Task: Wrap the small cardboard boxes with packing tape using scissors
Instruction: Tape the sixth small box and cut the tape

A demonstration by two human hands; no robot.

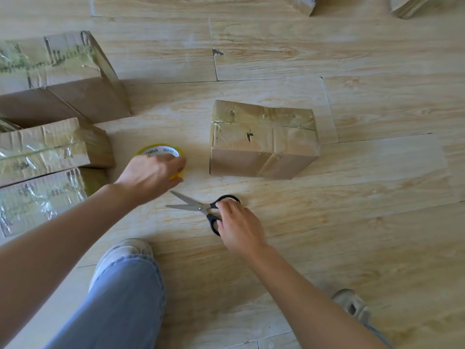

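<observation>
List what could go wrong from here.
1. The scissors lie with blades apart, tips pointing toward the left hand. If the right hand lifts them carelessly, they could nick that wrist.
2. The left hand covers much of the tape roll, so the loose end may be hard to find.
3. The middle box has small tears on top that fresh tape might pull wider.

Bright, soft daylight; sharp centre, edges curved.

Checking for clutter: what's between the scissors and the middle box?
Only bare floor lies between the scissors and the middle box, seen in the head view.
</observation>
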